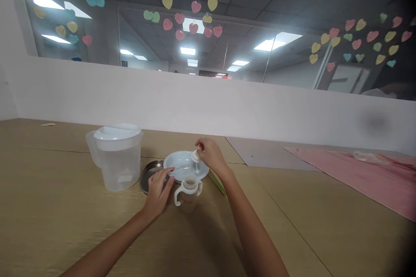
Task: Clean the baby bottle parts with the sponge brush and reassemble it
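A small baby bottle (188, 197) with two white handles stands on the table with its mouth uncovered. Above the white bowl (175, 177), my right hand (209, 153) pinches a white bottle lid (195, 156). From that lid hangs a short white part, and a thin pale line, perhaps a straw, runs left towards my other hand. My left hand (158, 190) is open, its fingers stretched out over the bowl's left rim and the metal dish (145, 175). Whether its fingertips touch the thin line, I cannot tell.
A translucent lidded pitcher (118, 164) stands at the left, close to the metal dish. A narrow green object (217, 182) lies right of the bowl. Pink cloth (360, 173) covers the right side. A white wall (208, 110) closes off the back.
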{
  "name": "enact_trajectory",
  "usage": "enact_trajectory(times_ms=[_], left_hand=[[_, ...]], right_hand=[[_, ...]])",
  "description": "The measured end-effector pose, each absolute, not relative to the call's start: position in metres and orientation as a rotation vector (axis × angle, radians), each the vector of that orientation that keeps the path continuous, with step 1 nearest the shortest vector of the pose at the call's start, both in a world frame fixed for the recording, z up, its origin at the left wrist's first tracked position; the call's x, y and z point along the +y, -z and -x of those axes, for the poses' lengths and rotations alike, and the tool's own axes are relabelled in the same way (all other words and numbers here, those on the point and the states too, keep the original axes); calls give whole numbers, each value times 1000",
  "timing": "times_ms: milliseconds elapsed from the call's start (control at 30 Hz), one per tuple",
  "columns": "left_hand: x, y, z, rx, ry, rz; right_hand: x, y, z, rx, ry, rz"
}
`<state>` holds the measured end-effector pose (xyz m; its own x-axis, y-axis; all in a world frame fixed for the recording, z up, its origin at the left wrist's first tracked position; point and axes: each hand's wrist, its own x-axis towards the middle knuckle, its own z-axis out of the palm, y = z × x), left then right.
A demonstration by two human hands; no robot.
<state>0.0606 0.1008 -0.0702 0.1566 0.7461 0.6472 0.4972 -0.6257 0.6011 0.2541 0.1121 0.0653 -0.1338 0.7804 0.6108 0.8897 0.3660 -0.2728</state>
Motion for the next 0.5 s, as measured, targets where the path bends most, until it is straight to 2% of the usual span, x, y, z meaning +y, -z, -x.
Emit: enact_trajectory(times_ms=[300, 500], left_hand=[[117, 67, -54, 1204, -1422, -2225], [135, 45, -74, 1305, -1329, -2274]], right_hand=[[132, -44, -258, -1840, -79, 1629], [135, -35, -257, -1811, -172, 1684]])
